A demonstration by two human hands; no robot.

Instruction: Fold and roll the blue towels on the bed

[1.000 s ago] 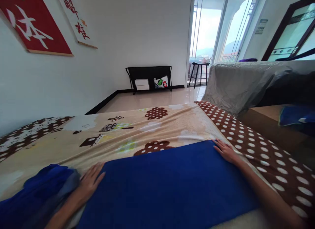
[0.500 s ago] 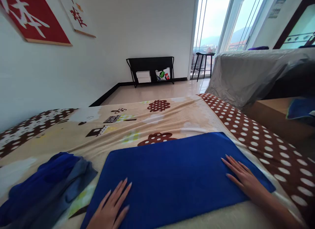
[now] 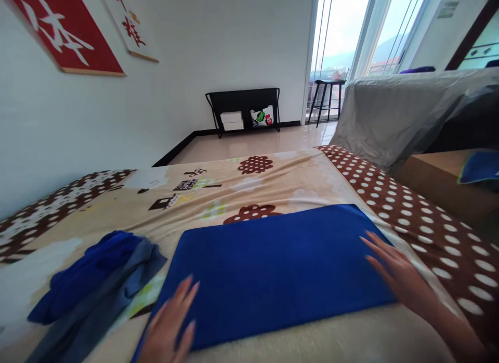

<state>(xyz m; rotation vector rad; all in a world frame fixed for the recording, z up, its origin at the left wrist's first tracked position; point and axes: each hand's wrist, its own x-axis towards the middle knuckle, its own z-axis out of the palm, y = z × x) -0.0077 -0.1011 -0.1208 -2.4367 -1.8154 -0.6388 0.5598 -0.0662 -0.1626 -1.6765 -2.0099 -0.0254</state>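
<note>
A dark blue cloth [image 3: 273, 269] lies spread as a flat rectangle on a patterned blanket [image 3: 288, 181]. Over its near left corner is my left hand [image 3: 169, 319], slightly blurred, fingers stretched out and thumb apart. My right hand [image 3: 393, 267] is at the cloth's right end, fingers extended, with nothing held. Whether either palm touches the cloth I cannot tell for sure. To the left, a crumpled heap of blue and grey-blue cloth [image 3: 97, 280] rests on the blanket.
Past the bed, a black rack [image 3: 241, 100] with white boxes stands against the wall. A black stool [image 3: 328, 92] is by the window. On the right are a plastic-covered piece of furniture [image 3: 390, 113] and a cardboard box [image 3: 436, 170] with blue cloth on it.
Both hands have lifted a little from lying flat on the blue cloth, their fingers still stretched. The whole view has shifted slightly; the cloth stays spread.
</note>
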